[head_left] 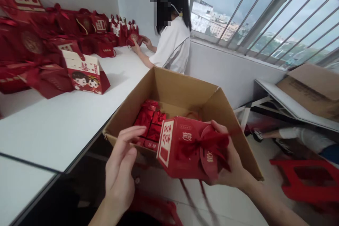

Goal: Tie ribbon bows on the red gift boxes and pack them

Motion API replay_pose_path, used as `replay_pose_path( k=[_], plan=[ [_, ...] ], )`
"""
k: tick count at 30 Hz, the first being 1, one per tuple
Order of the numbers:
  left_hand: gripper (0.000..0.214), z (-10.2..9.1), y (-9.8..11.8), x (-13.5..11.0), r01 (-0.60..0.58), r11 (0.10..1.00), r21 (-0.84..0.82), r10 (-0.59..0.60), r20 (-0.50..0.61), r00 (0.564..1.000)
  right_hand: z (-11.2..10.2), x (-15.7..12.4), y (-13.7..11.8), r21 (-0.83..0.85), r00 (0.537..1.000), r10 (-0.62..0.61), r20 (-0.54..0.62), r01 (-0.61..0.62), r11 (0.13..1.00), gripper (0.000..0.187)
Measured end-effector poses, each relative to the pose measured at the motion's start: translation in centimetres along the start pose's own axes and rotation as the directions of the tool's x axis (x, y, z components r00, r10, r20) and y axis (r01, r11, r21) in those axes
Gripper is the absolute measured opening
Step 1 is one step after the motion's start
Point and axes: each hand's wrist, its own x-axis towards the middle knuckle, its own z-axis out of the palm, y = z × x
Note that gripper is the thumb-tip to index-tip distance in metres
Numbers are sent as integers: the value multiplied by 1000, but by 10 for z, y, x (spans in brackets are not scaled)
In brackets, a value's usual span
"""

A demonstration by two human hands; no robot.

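Observation:
My right hand [233,162] grips a red gift box with a ribbon bow [185,146], held tilted over the near edge of an open cardboard carton [182,88]. Several small red boxes [149,122] lie inside the carton. My left hand [122,166] hovers just left of the gift box, fingers loosely apart, holding nothing, close to the carton's near wall.
A white table [60,127] on the left carries many red gift boxes and bags [84,74] along the wall. A co-worker in a white shirt [172,46] handles a red bag at the far end. At right stand a red stool [307,180], another carton [312,88] and barred windows.

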Motion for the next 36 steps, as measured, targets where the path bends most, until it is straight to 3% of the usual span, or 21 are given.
replay_pose_path(
  k=[5,9,11,13,16,23,36],
  plan=[
    [29,-2,38,1,-172,972,159,150,141,979,1,6,-19,-140,986,-166,-15,162,977,106],
    [10,4,53,-6,-224,950,217,211,82,974,7,8,-32,-160,979,-204,18,204,966,99],
    [13,5,59,-11,-345,906,244,335,83,938,10,9,-38,-152,979,-202,21,202,967,97],
    [12,6,65,-16,-482,823,300,463,137,876,14,9,-43,-137,982,-190,12,190,972,93],
    [10,7,74,-23,-584,716,382,555,195,808,18,9,-49,-107,982,-189,-10,187,977,85],
    [11,7,83,-28,-611,648,454,612,168,773,22,5,-55,-62,982,-183,-36,181,982,83],
    [11,4,84,-30,-613,618,492,614,185,767,24,6,-57,-61,973,-228,-37,225,972,85]
  ],
)
